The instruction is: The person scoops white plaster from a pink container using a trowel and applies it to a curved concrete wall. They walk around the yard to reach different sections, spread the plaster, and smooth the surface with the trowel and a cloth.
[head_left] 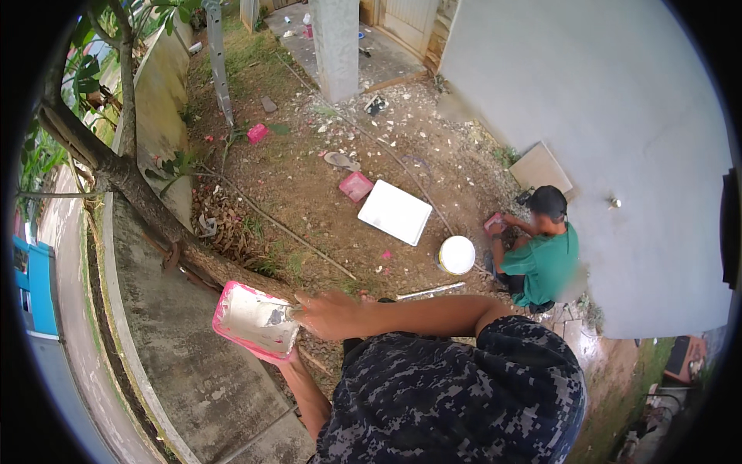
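My left hand (280, 357) is closed on the lower edge of a pink rectangular tray (224, 329), holding it up at the left. Whitish paste (251, 307) coats the tray's inside. Over the tray's right edge, my right hand (328, 313) grips a putty knife, its grey metal blade (276, 315) lying in the paste. The fingers of my left hand are mostly hidden under the tray.
A tree trunk (166, 220) leans beside the low concrete wall (166, 309). On the dirt stand a white bucket (457, 255), a large white tray (395, 213) and a pink tray (356, 186). A person in green (550, 263) crouches by the grey wall (618, 155), holding something pink.
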{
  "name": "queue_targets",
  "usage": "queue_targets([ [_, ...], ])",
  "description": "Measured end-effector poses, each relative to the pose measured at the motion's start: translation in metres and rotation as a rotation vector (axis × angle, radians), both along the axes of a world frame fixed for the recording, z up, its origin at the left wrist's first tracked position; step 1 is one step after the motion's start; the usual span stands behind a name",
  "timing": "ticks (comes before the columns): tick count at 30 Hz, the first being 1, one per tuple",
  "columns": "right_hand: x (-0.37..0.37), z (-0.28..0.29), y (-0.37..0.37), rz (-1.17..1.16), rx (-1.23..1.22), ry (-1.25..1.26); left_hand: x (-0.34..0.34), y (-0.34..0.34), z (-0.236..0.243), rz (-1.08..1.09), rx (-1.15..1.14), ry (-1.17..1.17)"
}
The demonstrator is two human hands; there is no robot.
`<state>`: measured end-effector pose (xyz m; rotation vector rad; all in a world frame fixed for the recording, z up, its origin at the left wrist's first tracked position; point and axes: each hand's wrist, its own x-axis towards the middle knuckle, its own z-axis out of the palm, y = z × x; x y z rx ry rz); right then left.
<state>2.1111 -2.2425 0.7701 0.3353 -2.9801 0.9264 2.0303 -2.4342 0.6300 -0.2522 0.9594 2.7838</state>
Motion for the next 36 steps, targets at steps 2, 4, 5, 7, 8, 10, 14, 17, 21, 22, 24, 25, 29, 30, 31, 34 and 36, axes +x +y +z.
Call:
queue_targets([
  [2, -0.022, 0.002, 0.014, -0.035, 0.000, 0.024, -0.023, 0.016, 0.001, -0.025, -0.033, 0.036],
  [4, -0.042, 0.002, 0.024, -0.084, 0.000, 0.080, -0.041, 0.028, 0.000, -0.049, -0.079, 0.072],
  [5, -0.050, 0.001, 0.028, -0.070, -0.011, 0.033, -0.049, 0.034, 0.000, -0.061, -0.117, 0.101],
  [7, -0.064, -0.003, 0.037, -0.031, -0.059, -0.034, -0.068, 0.044, 0.000, -0.093, -0.197, 0.170],
  [8, -0.072, -0.007, 0.042, -0.079, -0.029, -0.023, -0.078, 0.051, 0.000, -0.106, -0.242, 0.205],
  [10, -0.089, -0.016, 0.051, -0.152, 0.015, -0.037, -0.099, 0.066, 0.000, -0.133, -0.354, 0.297],
  [14, -0.127, -0.034, 0.067, -0.198, 0.036, -0.037, -0.149, 0.103, 0.004, -0.154, -0.748, 0.621],
  [17, -0.157, -0.041, 0.079, -0.262, -0.018, -0.097, -0.198, 0.129, 0.000, -0.168, -0.984, 0.868],
  [21, -0.208, -0.038, 0.093, -0.432, -0.030, -0.041, -0.268, 0.149, -0.019, -0.239, -1.006, 1.065],
  [22, -0.219, -0.035, 0.095, -0.510, -0.021, -0.032, -0.289, 0.154, -0.026, -0.317, -0.851, 0.990],
  [24, -0.236, -0.029, 0.097, -0.507, 0.069, -0.121, -0.325, 0.170, -0.034, -0.558, -0.230, 0.401],
  [25, -0.240, -0.027, 0.098, -0.519, 0.092, -0.067, -0.337, 0.182, -0.039, -0.623, 0.068, -0.035],
  [29, -0.245, -0.022, 0.101, -0.727, -0.013, -0.138, -0.352, 0.218, -0.045, -0.684, -0.388, 0.612],
  [30, -0.243, -0.022, 0.100, -0.780, -0.032, -0.152, -0.352, 0.225, -0.048, -0.767, -0.329, 0.560],
  [31, -0.241, -0.023, 0.099, -0.842, -0.047, -0.165, -0.351, 0.228, -0.051, -0.852, -0.259, 0.489],
  [34, -0.226, -0.024, 0.091, -0.938, -0.006, -0.069, -0.349, 0.224, -0.075, -1.074, -0.070, 0.271],
  [36, -0.205, -0.024, 0.082, -1.069, 0.022, 0.143, -0.348, 0.219, -0.099, -1.192, -0.056, 0.256],
])
